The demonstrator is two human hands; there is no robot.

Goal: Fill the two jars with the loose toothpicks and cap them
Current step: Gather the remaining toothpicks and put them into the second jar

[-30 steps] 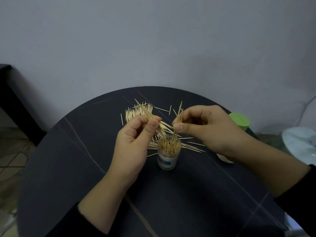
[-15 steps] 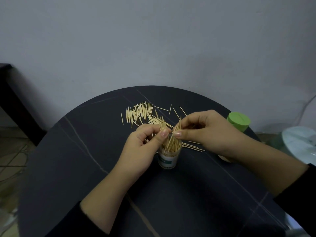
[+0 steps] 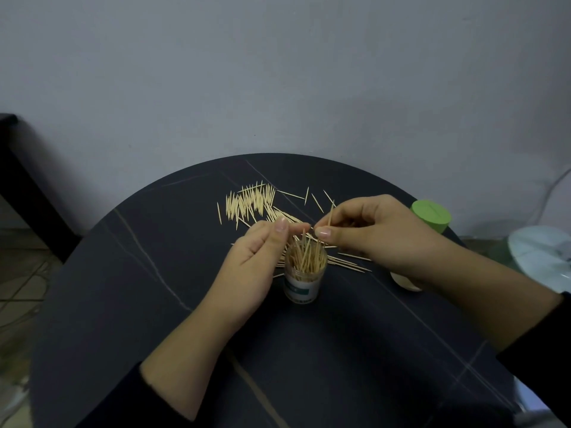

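Note:
An open clear jar (image 3: 304,282) with a white and green label stands at the table's middle, with several toothpicks (image 3: 307,253) upright inside it. My left hand (image 3: 256,264) hovers beside the jar's left rim, thumb up, fingertips just above the toothpick tips, nothing visibly held. My right hand (image 3: 374,233) is behind and right of the jar and pinches a single toothpick (image 3: 330,215) that points up. Loose toothpicks (image 3: 250,202) lie in a spread behind the hands, and more lie behind the jar. A jar with a green cap (image 3: 431,215) stands at the far right.
The round dark table (image 3: 154,304) ends close on all sides. A pale round object (image 3: 404,282) lies half hidden under my right wrist. A grey wall rises behind. A white round thing (image 3: 540,254) sits off the table at right, and a dark bench (image 3: 18,168) stands at left.
The bundle my left hand held has gone down into the jar. My right hand dropped most of its toothpicks and now keeps one. Both hands have sunk closer to the jar.

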